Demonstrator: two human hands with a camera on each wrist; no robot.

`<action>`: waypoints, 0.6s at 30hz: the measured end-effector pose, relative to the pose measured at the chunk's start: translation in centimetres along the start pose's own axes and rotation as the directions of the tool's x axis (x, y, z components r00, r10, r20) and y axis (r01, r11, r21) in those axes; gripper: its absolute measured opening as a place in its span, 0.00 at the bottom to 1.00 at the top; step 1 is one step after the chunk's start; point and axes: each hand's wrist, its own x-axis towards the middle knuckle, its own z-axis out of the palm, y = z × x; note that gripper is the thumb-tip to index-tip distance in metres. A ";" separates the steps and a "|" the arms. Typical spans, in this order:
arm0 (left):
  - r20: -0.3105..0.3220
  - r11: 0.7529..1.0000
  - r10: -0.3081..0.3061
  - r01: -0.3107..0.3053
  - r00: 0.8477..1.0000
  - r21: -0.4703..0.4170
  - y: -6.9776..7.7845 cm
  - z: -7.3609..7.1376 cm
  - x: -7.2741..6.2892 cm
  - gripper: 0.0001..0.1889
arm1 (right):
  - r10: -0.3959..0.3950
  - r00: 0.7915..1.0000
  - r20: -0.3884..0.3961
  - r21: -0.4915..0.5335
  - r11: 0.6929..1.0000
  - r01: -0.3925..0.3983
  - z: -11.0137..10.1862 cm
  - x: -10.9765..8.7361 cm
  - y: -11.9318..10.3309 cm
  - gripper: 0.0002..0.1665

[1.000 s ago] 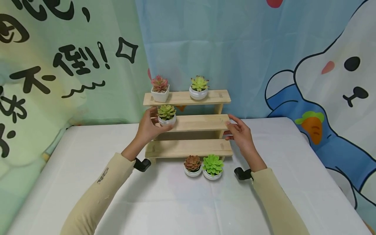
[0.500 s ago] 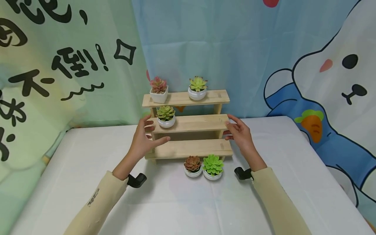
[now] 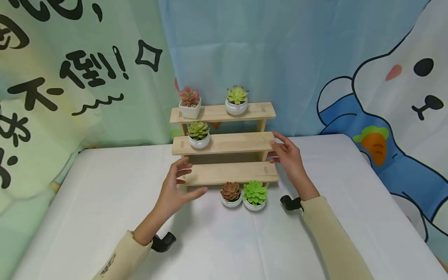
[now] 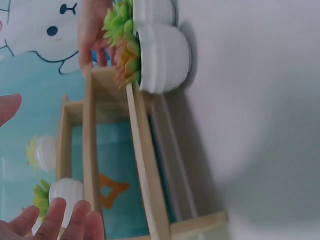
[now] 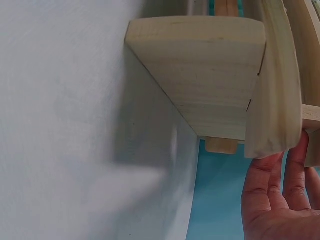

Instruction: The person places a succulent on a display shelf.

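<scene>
A three-tier wooden plant stand rises on the table. My right hand holds the right end of its middle tier, thumb in front; in the right wrist view several fingers reach up against the wood. My left hand hovers in front of the stand's lower left, fingers spread, holding nothing. A green succulent in a white pot sits at the middle tier's left end. Before the bottom tier, side by side, are a brown succulent and a bright green succulent, both in white pots.
On the top tier stand a red succulent in a square white pot and a yellow-green succulent in a round one. A printed cloth hangs behind the stand. White cloth covers the table.
The left hand has let go of the green succulent's pot on the middle tier and moved down toward me. My right hand stays at the stand's right end.
</scene>
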 end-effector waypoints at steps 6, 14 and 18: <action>0.037 0.998 -0.016 0.018 0.999 -0.057 0.0 1.7 -0.6 0.44 | -0.013 1.000 0.000 0.050 0.999 0.013 -0.1 -0.1 -0.3 0.34; 0.080 0.997 -0.043 0.047 0.996 -0.053 -0.6 3.9 -1.7 0.43 | 0.012 1.000 0.003 0.034 0.999 -0.012 0.2 0.0 -0.2 0.34; 0.098 0.996 -0.064 0.069 0.993 -0.050 -1.1 4.7 -2.2 0.43 | 0.013 1.000 -0.001 0.032 0.999 -0.013 0.2 -0.1 -0.3 0.34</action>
